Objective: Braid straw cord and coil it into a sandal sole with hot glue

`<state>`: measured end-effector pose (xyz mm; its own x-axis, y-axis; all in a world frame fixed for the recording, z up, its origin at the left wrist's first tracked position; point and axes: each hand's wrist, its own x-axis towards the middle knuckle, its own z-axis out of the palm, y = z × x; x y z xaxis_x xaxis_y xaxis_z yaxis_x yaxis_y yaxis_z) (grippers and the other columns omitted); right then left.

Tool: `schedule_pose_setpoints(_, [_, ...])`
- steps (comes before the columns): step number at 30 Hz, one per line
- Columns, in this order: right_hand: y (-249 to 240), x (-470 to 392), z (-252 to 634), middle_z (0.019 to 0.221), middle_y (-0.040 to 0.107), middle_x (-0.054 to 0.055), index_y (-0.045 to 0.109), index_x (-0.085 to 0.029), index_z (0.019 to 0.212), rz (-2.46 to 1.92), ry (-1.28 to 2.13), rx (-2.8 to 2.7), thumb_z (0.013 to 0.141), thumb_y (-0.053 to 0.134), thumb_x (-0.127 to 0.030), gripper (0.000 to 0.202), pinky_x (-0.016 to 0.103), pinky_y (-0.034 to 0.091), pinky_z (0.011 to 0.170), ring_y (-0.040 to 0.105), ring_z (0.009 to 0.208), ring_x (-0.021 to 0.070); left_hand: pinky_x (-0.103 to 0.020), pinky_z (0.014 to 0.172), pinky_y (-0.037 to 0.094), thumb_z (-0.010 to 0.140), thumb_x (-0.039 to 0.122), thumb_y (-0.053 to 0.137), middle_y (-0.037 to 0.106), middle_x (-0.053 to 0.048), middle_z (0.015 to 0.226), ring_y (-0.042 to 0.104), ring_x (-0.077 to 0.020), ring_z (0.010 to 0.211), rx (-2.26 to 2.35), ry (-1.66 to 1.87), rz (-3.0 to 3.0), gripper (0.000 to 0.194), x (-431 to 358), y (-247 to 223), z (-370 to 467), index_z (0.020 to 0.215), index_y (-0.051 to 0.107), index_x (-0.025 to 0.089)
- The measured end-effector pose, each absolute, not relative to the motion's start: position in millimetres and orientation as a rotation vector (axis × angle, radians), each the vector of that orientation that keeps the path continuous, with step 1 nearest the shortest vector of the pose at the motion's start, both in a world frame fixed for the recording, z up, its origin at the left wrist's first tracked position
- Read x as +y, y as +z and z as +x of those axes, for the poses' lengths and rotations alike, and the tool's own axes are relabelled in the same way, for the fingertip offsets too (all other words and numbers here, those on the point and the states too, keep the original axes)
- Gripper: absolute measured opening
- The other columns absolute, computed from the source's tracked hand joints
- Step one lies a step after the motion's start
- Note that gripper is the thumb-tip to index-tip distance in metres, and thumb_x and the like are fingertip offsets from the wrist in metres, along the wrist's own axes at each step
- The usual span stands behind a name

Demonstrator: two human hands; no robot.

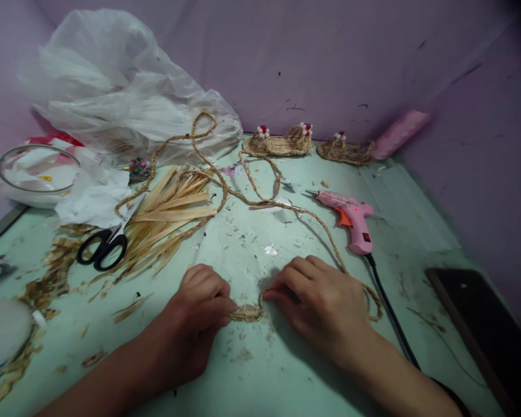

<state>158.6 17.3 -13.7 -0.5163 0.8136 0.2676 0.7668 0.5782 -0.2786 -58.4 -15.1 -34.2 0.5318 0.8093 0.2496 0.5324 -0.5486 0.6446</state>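
Note:
Near the front middle of the table, my left hand [202,307] is closed on one end of a small coiled piece of braided straw rope [248,313]. My right hand [315,298] pinches the loose rope [263,296] where it bends up from the coiled piece's right end. From behind my right hand, the long free rope [325,229] runs back across the table and loops over a heap of dry straw strips [169,214]. Part of the coiled piece is hidden by my left fingers.
A pink glue gun [349,217] lies right, its black cord running forward past a dark phone-like slab [473,324]. Black-handled scissors [108,243] rest left. Behind are small woven slippers [278,145], a plastic bag [125,98] and a pink roll [402,134].

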Motion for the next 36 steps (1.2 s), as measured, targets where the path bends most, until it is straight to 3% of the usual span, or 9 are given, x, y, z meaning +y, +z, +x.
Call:
schedule_pose_setpoints(5, [-19.2, 6.7, 150.6, 0.059, 0.066, 0.000, 0.069, -0.020, 0.072, -1.232, 0.230, -2.424, 0.083, 0.054, -0.017, 0.019, 0.026, 0.035, 0.049, 0.058, 0.053, 0.0146, -0.040, 0.076, 0.038, 0.085, 0.011, 0.040, 0.047, -0.002, 0.075, 0.045, -0.0173, 0.074, 1.081, 0.765, 2.271, 0.020, -16.3, -36.1, -58.0, 0.087, 0.058, 0.019])
schedule_pose_setpoints(12, [-18.4, -6.0, 158.7, 0.084, 0.070, 0.004, 0.069, -0.020, 0.091, -1.204, 0.507, -2.435, 0.072, 0.042, -0.003, 0.038, 0.026, 0.045, 0.054, 0.065, 0.066, 0.0173, -0.046, 0.086, 0.035, 0.083, 0.006, 0.039, 0.048, -0.001, 0.076, 0.044, -0.0160, 0.073, 1.078, 0.793, 2.282, 0.022, -15.2, -37.0, -55.7, 0.084, 0.057, 0.020])
schedule_pose_setpoints(17, [-19.5, -10.6, 160.9, 0.084, 0.067, 0.005, 0.067, -0.022, 0.098, -1.288, 0.713, -2.366, 0.072, 0.041, -0.004, 0.041, 0.026, 0.048, 0.057, 0.063, 0.069, 0.0171, -0.046, 0.088, 0.035, 0.079, 0.005, 0.042, 0.048, -0.001, 0.074, 0.045, -0.0161, 0.072, 1.077, 0.774, 2.310, 0.025, -13.3, -36.3, -54.1, 0.085, 0.060, 0.021])
schedule_pose_setpoints(26, [-15.1, -11.7, 155.8, 0.085, 0.066, 0.008, 0.066, -0.017, 0.099, -1.173, 0.635, -2.425, 0.072, 0.041, -0.007, 0.037, 0.032, 0.051, 0.058, 0.063, 0.073, 0.0218, -0.046, 0.090, 0.035, 0.072, 0.003, 0.042, 0.050, -0.001, 0.074, 0.046, -0.0162, 0.072, 1.124, 0.657, 2.328, 0.025, -12.2, -29.8, -51.7, 0.080, 0.059, 0.020])
schedule_pose_setpoints(31, [-17.2, -12.8, 154.4, 0.078, 0.069, 0.006, 0.065, -0.017, 0.090, -1.255, 0.767, -2.254, 0.081, 0.044, -0.012, 0.024, 0.032, 0.052, 0.061, 0.064, 0.070, 0.0196, -0.047, 0.094, 0.030, 0.068, -0.001, 0.043, 0.050, -0.001, 0.077, 0.046, -0.0158, 0.075, 1.094, 0.658, 2.351, 0.030, -10.2, -31.7, -49.9, 0.081, 0.058, 0.020])
schedule_pose_setpoints(36, [-18.2, -18.0, 148.4, 0.072, 0.068, 0.006, 0.065, -0.014, 0.094, -1.272, 0.574, -2.226, 0.083, 0.044, -0.015, 0.023, 0.033, 0.053, 0.055, 0.064, 0.062, 0.0200, -0.047, 0.092, 0.032, 0.067, 0.001, 0.043, 0.051, -0.002, 0.075, 0.046, -0.0162, 0.074, 1.101, 0.661, 2.397, 0.027, -9.9, -30.5, -46.5, 0.079, 0.058, 0.020])
